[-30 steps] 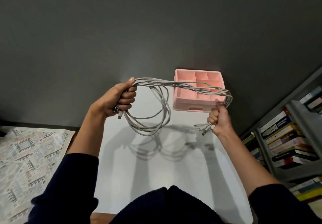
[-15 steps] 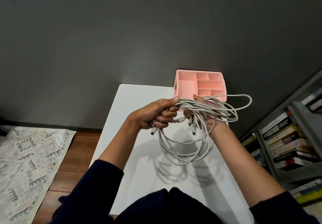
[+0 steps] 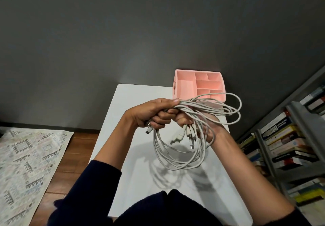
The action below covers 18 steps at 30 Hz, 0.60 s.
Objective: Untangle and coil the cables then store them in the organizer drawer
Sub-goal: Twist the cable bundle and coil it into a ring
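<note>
left hand (image 3: 151,112) grip clenched round grey cables (image 3: 173,164), right hand (image 3: 215,131) grip apparently curled on same bundle, partly hidden

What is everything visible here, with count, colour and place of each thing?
table: one, white, before the person
cables: several in one bundle, white, held above the table
desk organizer: one, pink, far right corner of the table
rug: one, pale patterned, floor at left
books: many, mixed colours, on grey shelves at right
left hand: one, grips the cables, centre
right hand: one, grips the cables, loops around it
sleeves: two, dark blue, bottom
</note>
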{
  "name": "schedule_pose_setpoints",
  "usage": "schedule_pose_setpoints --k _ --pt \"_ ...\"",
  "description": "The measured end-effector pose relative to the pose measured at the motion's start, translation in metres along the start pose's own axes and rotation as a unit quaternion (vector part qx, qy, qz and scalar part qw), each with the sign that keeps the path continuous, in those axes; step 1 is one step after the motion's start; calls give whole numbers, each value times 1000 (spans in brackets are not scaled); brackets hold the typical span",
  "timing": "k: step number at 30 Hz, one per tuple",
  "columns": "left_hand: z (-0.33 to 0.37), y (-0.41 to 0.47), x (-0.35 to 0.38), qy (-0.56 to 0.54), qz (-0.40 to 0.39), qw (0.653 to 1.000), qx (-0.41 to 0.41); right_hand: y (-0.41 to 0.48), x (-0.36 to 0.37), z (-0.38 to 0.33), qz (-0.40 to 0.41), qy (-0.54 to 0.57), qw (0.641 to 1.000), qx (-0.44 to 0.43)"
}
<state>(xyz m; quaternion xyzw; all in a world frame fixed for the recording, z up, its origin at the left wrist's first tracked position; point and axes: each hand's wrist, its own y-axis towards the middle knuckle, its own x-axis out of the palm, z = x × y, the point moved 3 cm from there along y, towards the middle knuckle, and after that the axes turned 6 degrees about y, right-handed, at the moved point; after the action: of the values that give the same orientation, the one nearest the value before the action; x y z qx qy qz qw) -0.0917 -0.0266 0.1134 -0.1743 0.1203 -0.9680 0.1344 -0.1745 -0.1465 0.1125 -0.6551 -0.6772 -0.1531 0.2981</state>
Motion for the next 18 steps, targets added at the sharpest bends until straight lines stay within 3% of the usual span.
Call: schedule_pose_setpoints --k 1,2,3,4,5,7,11,15,18 --pt "2 0 1 11 4 1000 2 5 -9 9 22 -15 1000 12" --pt "5 0 3 27 7 1000 6 6 -2 17 -34 140 985 98" --pt "8 0 5 46 11 999 11 0 4 16 -117 278 943 142" --pt "10 1 7 68 18 997 16 -3 16 13 -118 277 946 123" --pt "12 2 8 95 31 995 18 -2 5 2 1 175 981 83" --pt "15 2 11 154 58 986 23 10 -4 4 80 144 984 74" --pt "18 0 10 206 96 973 40 11 -2 16 -22 166 982 81" --pt "17 -1 4 239 133 961 47 0 -9 19 -9 225 960 164" --pt "17 2 3 265 153 950 66 -5 -4 17 -23 208 964 162"
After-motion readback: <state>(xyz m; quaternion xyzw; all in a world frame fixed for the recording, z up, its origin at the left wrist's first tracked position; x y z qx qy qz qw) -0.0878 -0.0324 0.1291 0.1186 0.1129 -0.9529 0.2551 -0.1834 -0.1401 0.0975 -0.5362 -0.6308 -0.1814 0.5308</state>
